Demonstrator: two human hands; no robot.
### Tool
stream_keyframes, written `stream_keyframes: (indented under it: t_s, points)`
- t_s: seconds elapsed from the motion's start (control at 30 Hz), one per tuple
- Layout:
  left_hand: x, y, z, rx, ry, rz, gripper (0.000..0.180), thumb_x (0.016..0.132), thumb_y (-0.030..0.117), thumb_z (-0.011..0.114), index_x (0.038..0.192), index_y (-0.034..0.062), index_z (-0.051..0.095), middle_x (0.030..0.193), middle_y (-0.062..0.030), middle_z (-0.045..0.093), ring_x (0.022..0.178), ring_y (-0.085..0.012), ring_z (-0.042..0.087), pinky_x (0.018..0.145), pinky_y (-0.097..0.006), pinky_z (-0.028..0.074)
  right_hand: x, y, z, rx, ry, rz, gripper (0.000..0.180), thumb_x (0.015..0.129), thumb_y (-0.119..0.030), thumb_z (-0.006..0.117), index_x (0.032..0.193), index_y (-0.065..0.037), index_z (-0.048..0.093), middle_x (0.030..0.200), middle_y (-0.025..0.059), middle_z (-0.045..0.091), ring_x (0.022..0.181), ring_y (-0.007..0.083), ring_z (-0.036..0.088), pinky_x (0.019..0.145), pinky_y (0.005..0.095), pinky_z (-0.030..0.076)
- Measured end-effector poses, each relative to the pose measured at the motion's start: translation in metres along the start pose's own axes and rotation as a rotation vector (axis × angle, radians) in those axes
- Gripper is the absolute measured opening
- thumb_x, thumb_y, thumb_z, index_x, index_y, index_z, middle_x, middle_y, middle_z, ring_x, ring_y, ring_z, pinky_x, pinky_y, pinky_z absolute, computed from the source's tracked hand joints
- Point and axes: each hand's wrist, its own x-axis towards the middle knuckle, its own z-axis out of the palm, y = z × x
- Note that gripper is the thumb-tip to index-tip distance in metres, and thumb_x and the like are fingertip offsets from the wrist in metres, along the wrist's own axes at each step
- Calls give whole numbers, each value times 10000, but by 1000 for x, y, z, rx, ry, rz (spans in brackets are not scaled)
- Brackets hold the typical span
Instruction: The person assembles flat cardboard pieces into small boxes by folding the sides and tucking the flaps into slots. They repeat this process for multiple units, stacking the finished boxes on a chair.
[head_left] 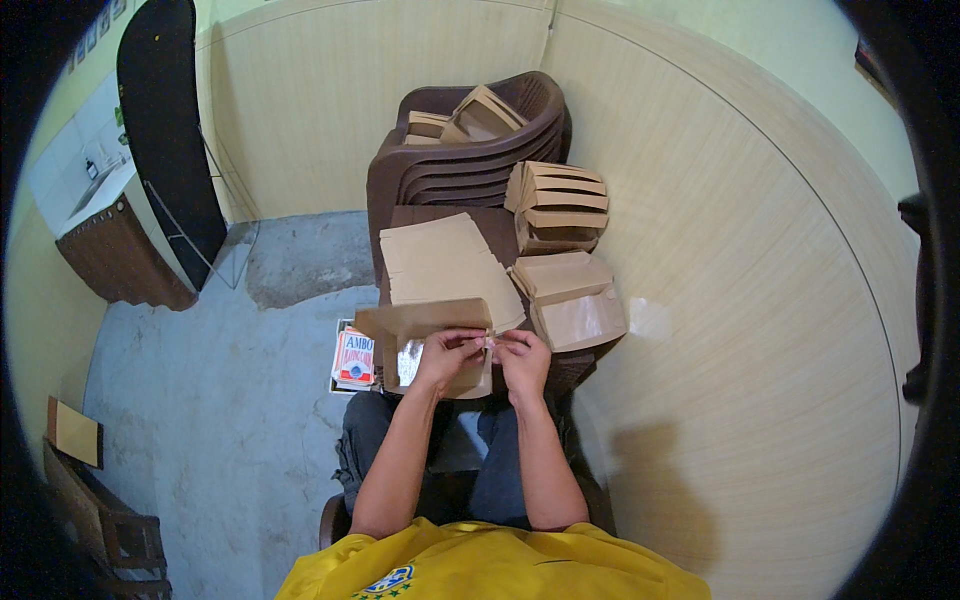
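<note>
A part-folded brown cardboard box (412,318) lies in front of me, one panel standing up along its far left side. Its inner face is shiny where light falls on it. My left hand (450,358) reaches across the box, fingers pinched at the far right corner. My right hand (523,362) meets it there from the right, thumb and fingers closed on the same corner. The fingertips of both hands nearly touch and cover the folded edge. Just beyond the box, a flat cardboard sheet (445,258) rests on a brown plastic chair seat (495,222).
Stacked brown plastic chairs (455,165) stand ahead, with folded boxes (482,117) on top. To the right are a nested stack of boxes (560,205) and an open box (578,310) near the wood-panelled wall. A container of printed cards (355,357) sits on the floor at left.
</note>
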Motion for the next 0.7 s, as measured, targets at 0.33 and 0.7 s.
stream_keyframes:
  t_s: [0.33, 0.7]
  points:
    - [7, -10, 5, 228, 57, 230, 191, 958, 24, 792, 1140, -35, 793, 1041, -88, 800, 890, -151, 739, 839, -310, 620, 9, 21, 2, -230, -28, -199, 181, 991, 57, 711, 1169, 39, 736, 1042, 92, 780, 908, 142, 717, 806, 285, 574]
    - [19, -40, 6, 227, 154, 334, 170, 988, 86, 783, 1129, -6, 803, 1023, -73, 806, 884, -146, 725, 829, -309, 585, 9, 15, 9, -8, 12, 64, 226, 986, 40, 713, 1197, -19, 659, 1038, 58, 732, 867, 135, 684, 707, 285, 547]
